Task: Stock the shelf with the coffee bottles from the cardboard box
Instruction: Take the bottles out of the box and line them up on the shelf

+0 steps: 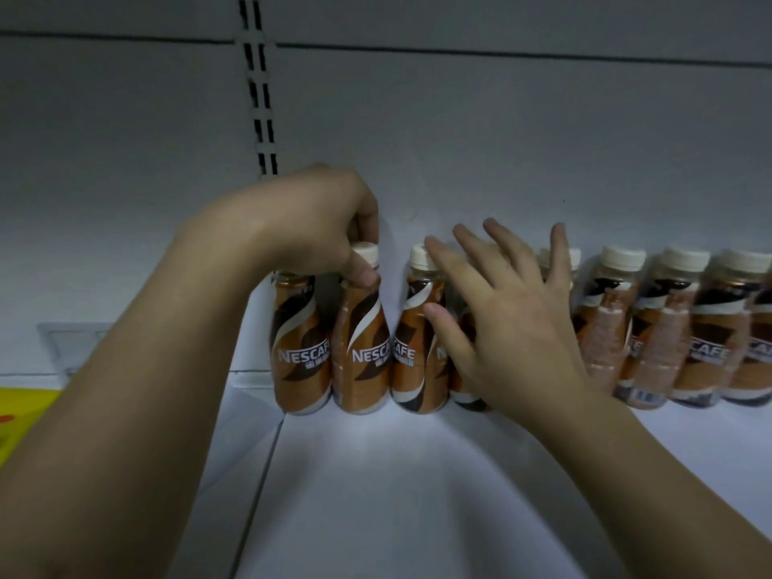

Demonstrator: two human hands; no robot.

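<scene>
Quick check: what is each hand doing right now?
Left hand: closed, pinching the neck of the second bottle from the left.
Right hand: open, fingers spread against the bottle row, holding nothing.

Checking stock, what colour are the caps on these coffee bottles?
Cream white, seen clearest in the head view on the caps at the right.

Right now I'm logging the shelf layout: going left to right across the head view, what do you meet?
Yellow item at the left edge → left hand pinching a bottle neck → right hand spread open over the next bottles → row of coffee bottles running to the right edge.
</scene>
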